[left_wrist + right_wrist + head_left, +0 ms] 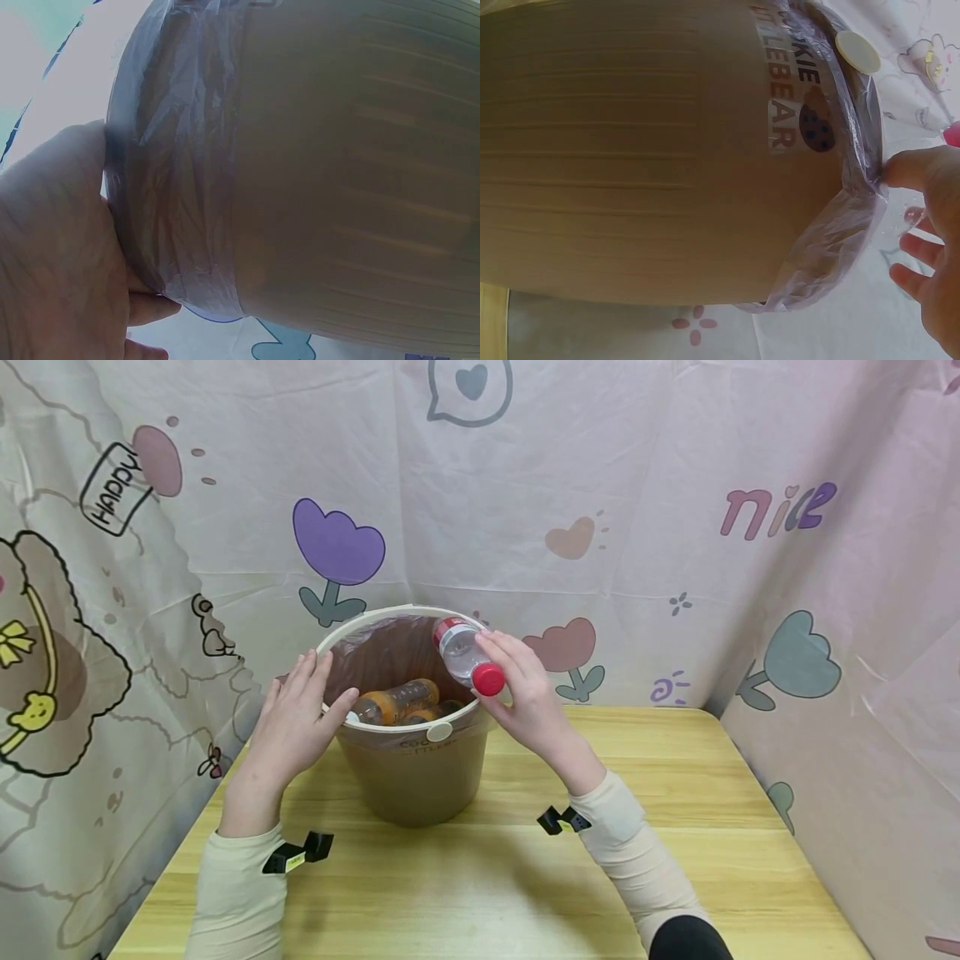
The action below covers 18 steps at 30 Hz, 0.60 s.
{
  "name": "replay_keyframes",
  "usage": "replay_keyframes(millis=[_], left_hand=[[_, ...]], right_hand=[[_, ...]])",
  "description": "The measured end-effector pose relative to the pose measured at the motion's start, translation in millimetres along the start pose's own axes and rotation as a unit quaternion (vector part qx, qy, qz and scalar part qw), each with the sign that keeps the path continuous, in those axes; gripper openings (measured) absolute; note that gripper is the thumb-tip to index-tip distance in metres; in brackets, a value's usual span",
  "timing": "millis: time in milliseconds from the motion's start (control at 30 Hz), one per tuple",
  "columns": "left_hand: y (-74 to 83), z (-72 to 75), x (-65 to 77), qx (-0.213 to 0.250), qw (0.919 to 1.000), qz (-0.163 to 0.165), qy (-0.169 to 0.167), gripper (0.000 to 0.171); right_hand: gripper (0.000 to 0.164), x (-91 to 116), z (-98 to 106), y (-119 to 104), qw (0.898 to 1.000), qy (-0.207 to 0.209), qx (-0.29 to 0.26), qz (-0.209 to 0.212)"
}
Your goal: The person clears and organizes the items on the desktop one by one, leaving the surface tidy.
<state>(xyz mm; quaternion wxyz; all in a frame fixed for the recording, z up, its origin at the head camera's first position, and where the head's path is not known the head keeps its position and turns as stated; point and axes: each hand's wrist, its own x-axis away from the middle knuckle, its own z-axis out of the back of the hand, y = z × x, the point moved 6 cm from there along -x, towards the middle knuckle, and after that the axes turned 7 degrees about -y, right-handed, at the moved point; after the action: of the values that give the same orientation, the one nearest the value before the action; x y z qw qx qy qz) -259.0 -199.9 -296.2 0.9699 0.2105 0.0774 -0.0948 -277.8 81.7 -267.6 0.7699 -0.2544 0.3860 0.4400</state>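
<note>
A brown trash bin (pixel 411 781) with a cream rim and a thin plastic liner (pixel 367 647) stands upright on the table. Inside lie several bottles, among them an orange-labelled drink bottle (pixel 401 700) on its side. My right hand (pixel 528 693) grips a clear plastic bottle (pixel 461 652) with a red cap, tilted over the bin's right rim, its red-labelled end toward the inside. In the right wrist view the thumb (pixel 911 169) is right at the lined rim. My left hand (pixel 296 722) rests on the left rim, fingers extended; the left wrist view shows it against the liner.
The light wooden table (pixel 615 860) extends in front of the bin and to its right. A printed cloth (pixel 645 435) hangs behind and along both sides, close behind the bin. Small black devices are strapped at both wrists.
</note>
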Motion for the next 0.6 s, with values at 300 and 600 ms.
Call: replay_keyframes(millis=[300, 600], left_hand=[[-0.2, 0.0, -0.1, 0.005, 1.0, -0.001, -0.001, 0.079], [-0.7, -0.3, -0.2, 0.005, 1.0, 0.002, 0.001, 0.079]], right_hand=[[0.045, -3.0, 1.1, -3.0, 1.0, 0.017, 0.007, 0.014], [0.04, -0.7, 4.2, -2.7, 0.999, 0.033, -0.004, 0.013]])
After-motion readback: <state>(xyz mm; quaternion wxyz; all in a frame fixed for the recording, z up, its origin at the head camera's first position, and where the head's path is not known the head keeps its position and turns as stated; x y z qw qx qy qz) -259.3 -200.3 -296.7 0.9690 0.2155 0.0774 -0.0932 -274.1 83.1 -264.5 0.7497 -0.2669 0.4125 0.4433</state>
